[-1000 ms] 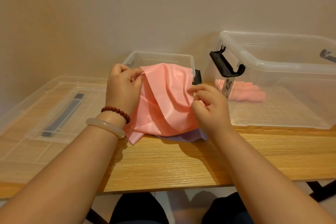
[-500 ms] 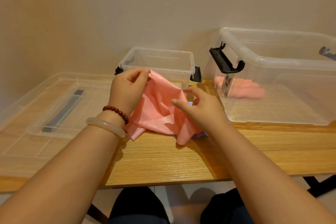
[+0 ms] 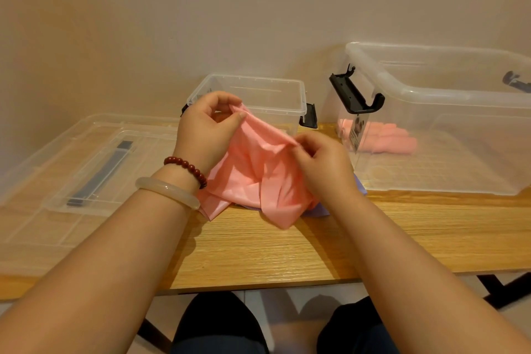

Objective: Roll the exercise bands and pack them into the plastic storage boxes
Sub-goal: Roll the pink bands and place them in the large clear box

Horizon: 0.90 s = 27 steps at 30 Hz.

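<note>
Left grip [image 3: 207, 129] pinches the top edge of the pink band [image 3: 253, 175], right in front of the small box [image 3: 273, 100]. Just front-right of that box, the right grip [image 3: 319, 161] pinches the same edge, and the rest sags onto the bench [image 3: 258, 250]. Rolled pink bands [image 3: 385, 138] sit in the big box [image 3: 459, 129], right of the small box.

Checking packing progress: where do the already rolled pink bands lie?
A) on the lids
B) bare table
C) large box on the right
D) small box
C: the rolled pink bands show through the clear wall of the large box, at its left end.
</note>
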Tool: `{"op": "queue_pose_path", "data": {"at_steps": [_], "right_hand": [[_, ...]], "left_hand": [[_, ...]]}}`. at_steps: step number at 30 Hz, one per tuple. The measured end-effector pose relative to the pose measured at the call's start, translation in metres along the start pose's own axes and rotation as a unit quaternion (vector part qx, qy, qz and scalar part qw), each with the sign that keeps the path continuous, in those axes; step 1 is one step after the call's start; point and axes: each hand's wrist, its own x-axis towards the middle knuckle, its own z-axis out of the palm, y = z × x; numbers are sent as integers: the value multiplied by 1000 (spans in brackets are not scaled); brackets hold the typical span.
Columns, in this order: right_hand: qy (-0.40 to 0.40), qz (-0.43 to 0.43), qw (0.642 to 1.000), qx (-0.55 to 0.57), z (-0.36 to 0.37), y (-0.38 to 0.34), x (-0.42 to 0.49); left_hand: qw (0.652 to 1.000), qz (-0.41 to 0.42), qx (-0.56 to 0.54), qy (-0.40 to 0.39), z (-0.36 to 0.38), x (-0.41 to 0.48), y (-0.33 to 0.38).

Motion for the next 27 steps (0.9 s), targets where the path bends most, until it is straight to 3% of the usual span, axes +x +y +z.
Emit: {"op": "queue_pose_path", "data": {"at_steps": [3, 7, 11, 16, 19, 21, 24, 27], "right_hand": [[100, 19, 994, 37, -11, 1, 6], [127, -16, 992, 8, -20, -2, 14], [187, -12, 981, 53, -28, -8, 24], [241, -9, 963, 115, -37, -18, 32], [238, -18, 967, 88, -38, -17, 28], [204, 2, 976, 71, -35, -16, 24], [173, 13, 985, -7, -26, -12, 17], [99, -49, 990, -86, -16, -18, 10]], "left_hand": [[997, 24, 68, 21, -1, -2, -4], [993, 59, 104, -1, -1, -3, -4], [983, 99, 146, -50, -6, 1, -3], [960, 40, 247, -125, -10, -3, -13], [922, -36, 317, -219, -10, -10, -23], [911, -34, 348, -218, -11, -13, -26], [942, 0, 294, -159, -11, -13, -21], [963, 26, 224, -144, -11, -9, -10]]}}
